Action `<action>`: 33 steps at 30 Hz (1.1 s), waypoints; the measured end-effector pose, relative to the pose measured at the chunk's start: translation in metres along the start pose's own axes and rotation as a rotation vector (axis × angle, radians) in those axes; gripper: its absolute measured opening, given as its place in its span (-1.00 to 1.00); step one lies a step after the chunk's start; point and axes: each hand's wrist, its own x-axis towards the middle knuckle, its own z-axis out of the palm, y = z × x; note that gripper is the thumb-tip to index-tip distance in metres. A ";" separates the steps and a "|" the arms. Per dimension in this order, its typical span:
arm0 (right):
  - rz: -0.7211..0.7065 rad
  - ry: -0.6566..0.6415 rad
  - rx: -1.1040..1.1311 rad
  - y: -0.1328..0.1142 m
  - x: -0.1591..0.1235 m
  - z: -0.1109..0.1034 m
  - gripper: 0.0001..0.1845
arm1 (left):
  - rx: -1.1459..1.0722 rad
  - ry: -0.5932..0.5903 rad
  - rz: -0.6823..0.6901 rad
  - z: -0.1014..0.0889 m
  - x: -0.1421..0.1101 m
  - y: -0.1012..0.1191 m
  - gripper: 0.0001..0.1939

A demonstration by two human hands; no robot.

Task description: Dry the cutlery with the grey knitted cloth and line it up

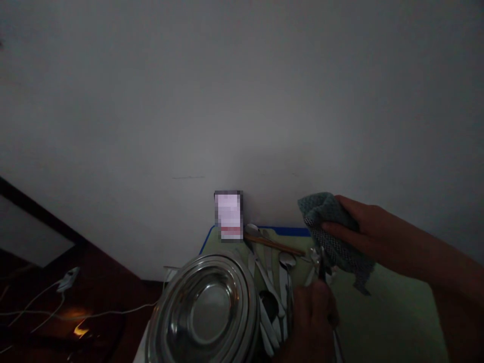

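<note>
My right hand point(363, 227) is closed round a grey-green checked cloth point(333, 242), whose loose end hangs below the fingers. Lower down, my left hand point(313, 312) is wrapped round a slim metal piece of cutlery point(338, 348). Its upper end rises close to the cloth; dim light and blur hide its exact kind. Left of that hand lie several spoons point(288, 260), knives and other metal utensils, along with brown chopsticks point(280, 244). They rest on a pale green tabletop point(393, 312) with a blue edge.
Nested stainless steel bowls point(212, 307) stand at the table's left side. A phone with a blurred-out screen point(229, 217) leans against the grey wall point(242, 101) at the back. On the dark floor at left are a white power strip point(68, 280) and cables.
</note>
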 end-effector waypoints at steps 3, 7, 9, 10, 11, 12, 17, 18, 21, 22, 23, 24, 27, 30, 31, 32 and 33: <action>-0.025 -0.003 -0.004 0.000 -0.002 -0.004 -0.75 | -0.007 -0.008 -0.007 0.000 0.000 0.003 -0.40; -0.046 -0.008 0.014 -0.001 -0.001 -0.002 -0.75 | -0.049 -0.044 0.023 0.001 0.002 0.007 -0.41; -0.070 -0.015 0.049 -0.002 -0.002 -0.002 -0.70 | -0.046 -0.045 0.040 0.002 0.002 0.007 -0.42; -0.085 -0.018 0.068 -0.003 -0.002 -0.002 -0.67 | -0.037 -0.048 0.046 0.001 0.001 0.006 -0.42; -0.099 -0.022 0.082 -0.004 -0.003 -0.003 -0.66 | -0.029 -0.048 0.051 0.000 0.000 0.006 -0.42; -0.109 -0.024 0.091 -0.004 -0.004 -0.004 -0.67 | -0.019 -0.055 0.056 -0.001 -0.001 0.007 -0.43; -0.132 -0.048 0.077 -0.003 -0.009 -0.009 -0.84 | 0.096 -0.169 0.109 -0.010 -0.009 0.016 -0.47; -0.134 -0.049 0.063 -0.002 -0.009 -0.009 -0.86 | 0.112 -0.191 0.115 -0.011 -0.010 0.018 -0.47; -0.120 -0.045 0.014 -0.002 -0.009 -0.009 -0.93 | 0.127 -0.227 0.121 -0.011 -0.009 0.021 -0.46; -0.113 -0.049 0.006 -0.002 -0.009 -0.008 -0.96 | 0.130 -0.225 0.121 -0.010 -0.009 0.021 -0.45; -0.110 -0.053 0.008 -0.003 -0.008 -0.008 -0.97 | 0.136 -0.222 0.121 -0.010 -0.008 0.021 -0.45; -0.116 -0.057 0.017 -0.004 -0.007 -0.008 -0.95 | 0.145 -0.218 0.121 -0.009 -0.008 0.020 -0.44; -0.166 -0.050 0.035 -0.007 -0.005 -0.008 -0.90 | 0.190 -0.214 0.129 -0.010 -0.009 0.020 -0.45; -0.193 -0.054 0.014 -0.007 -0.003 -0.008 -0.83 | 0.231 -0.223 0.144 -0.013 -0.011 0.021 -0.47; -0.191 -0.058 0.006 -0.007 -0.002 -0.008 -0.81 | 0.233 -0.224 0.145 -0.014 -0.011 0.021 -0.48; -0.190 -0.063 -0.001 -0.007 -0.002 -0.008 -0.81 | 0.230 -0.222 0.144 -0.015 -0.011 0.021 -0.48; -0.189 -0.070 -0.011 -0.008 -0.001 -0.008 -0.81 | 0.222 -0.220 0.140 -0.015 -0.011 0.019 -0.48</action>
